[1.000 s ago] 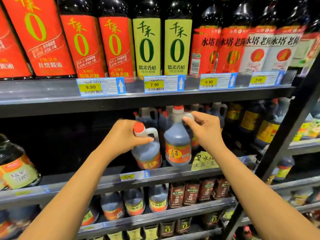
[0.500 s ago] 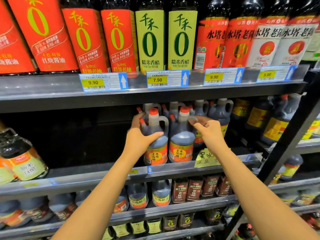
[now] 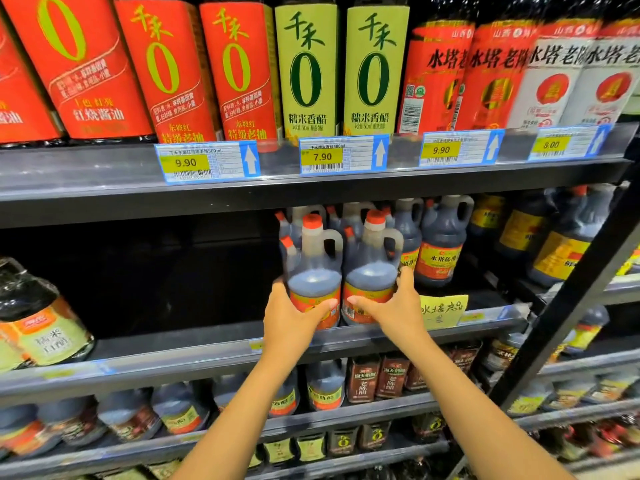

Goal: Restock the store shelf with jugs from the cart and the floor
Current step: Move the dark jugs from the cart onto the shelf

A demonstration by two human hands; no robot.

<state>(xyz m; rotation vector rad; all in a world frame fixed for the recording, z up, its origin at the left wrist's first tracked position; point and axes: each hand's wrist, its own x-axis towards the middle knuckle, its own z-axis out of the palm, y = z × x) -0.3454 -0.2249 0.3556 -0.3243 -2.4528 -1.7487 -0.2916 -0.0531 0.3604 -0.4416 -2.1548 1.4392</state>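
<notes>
The left hand (image 3: 294, 315) is clasped round a red-capped dark plastic jug (image 3: 313, 268); the right hand (image 3: 394, 311), round the adjacent jug (image 3: 370, 265); both shelved upright.

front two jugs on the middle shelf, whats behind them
More red-capped jugs stand behind the front jugs, only caps and handles showing. How deep the rows go is covered.

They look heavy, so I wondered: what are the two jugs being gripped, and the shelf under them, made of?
The left jug and right jug look like cloudy, translucent plastic: dark liquid shows through, and the moulded handles are paler above it. Their red caps seem opaque plastic, fairly matte. The shelf is probably grey painted metal, judging by its thin edge and dull sheen.
</notes>
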